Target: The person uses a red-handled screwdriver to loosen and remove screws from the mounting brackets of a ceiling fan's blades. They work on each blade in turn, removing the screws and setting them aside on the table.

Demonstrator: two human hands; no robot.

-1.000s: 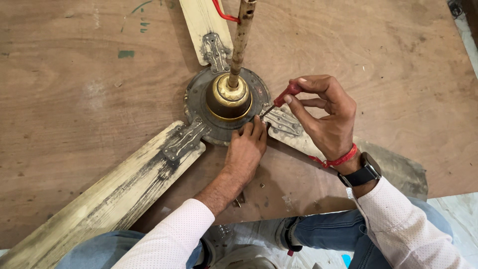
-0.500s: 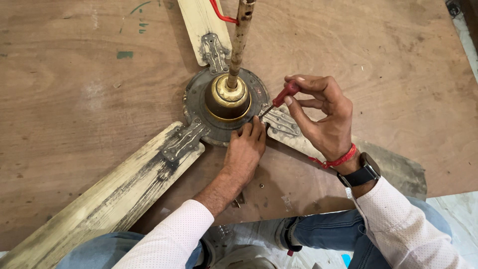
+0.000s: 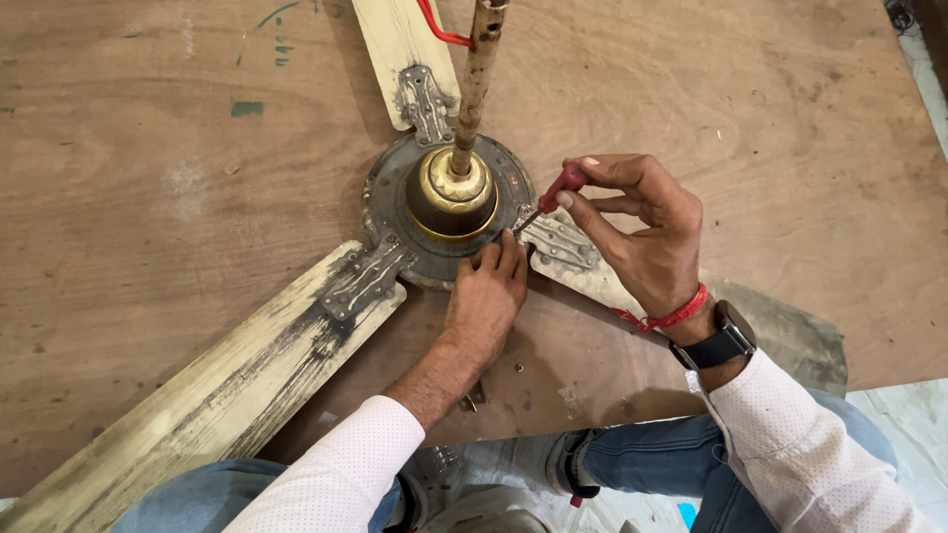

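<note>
**Screwdriver settles onto the blade bracket**

Barely anything has shifted since the earlier frames: the right hand [image 3: 642, 237] has eased its red-handled screwdriver [image 3: 555, 193] a touch lower, so the tip now sits right at the edge of the fan's motor housing [image 3: 390, 212], where the right-side blade bracket [image 3: 563, 242] meets it. That small settling reads as the tool seated on a fastener at that joint, though the screw itself is too small to make out.

Right-hand fingers pinch the red handle, thumb and forefinger closed around it, the others curled behind. Left hand [image 3: 484, 301] stays planted on the near rim of the housing, fingers pressed together and flat against the metal, holding nothing.

The ceiling fan lies on a brown plywood table [image 3: 148, 197], its brass cap [image 3: 449, 197] in the middle and a rusty down rod [image 3: 476, 74] rising from it towards the far edge. One worn cream blade [image 3: 207, 395] runs off to the near left, a second [image 3: 395, 44] points far, and the third [image 3: 770, 336] passes under the right wrist.

No containers anywhere in view: a couple of small loose bits of hardware [image 3: 472, 401] lie bare on the wood just near of the left wrist.
</note>
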